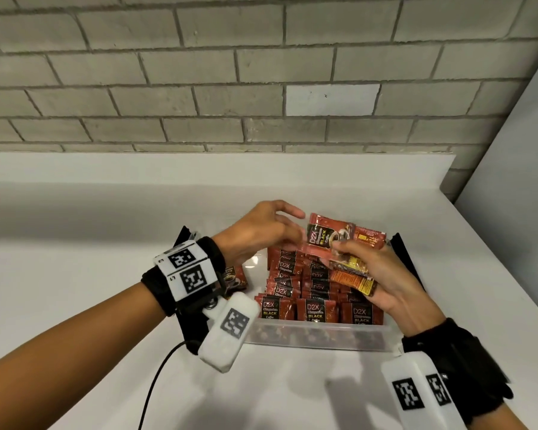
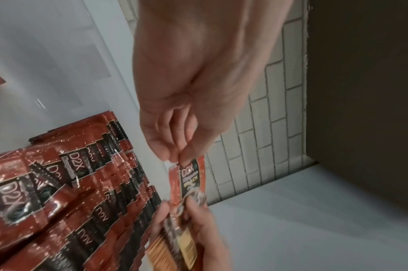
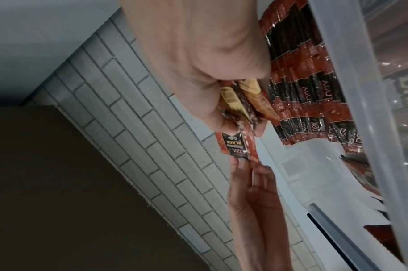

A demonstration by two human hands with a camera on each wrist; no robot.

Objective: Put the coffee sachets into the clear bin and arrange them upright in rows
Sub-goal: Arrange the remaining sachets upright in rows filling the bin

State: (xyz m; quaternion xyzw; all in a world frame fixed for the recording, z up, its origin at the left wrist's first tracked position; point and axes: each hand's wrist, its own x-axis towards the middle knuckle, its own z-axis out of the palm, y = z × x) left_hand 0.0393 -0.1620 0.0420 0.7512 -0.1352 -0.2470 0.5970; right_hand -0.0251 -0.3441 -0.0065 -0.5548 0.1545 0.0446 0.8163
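The sachets (image 1: 316,302) are flat, glossy red-and-black foil packets with crimped edges, standing upright in tight rows inside the bin (image 1: 317,338), a clear, smooth-walled plastic box on the white counter (image 1: 90,243). Above the bin, the right hand (image 1: 376,280) curls round a small fanned bunch (image 1: 351,268) of packets, their yellow backs showing. The left hand (image 1: 261,234) pinches the top sachet (image 1: 322,235) of that bunch between thumb and fingertips, its other fingers loosely spread. One loose sachet (image 1: 235,276) lies on the counter left of the bin, half hidden by the left wrist. A grey brick wall (image 1: 199,72) rises behind.
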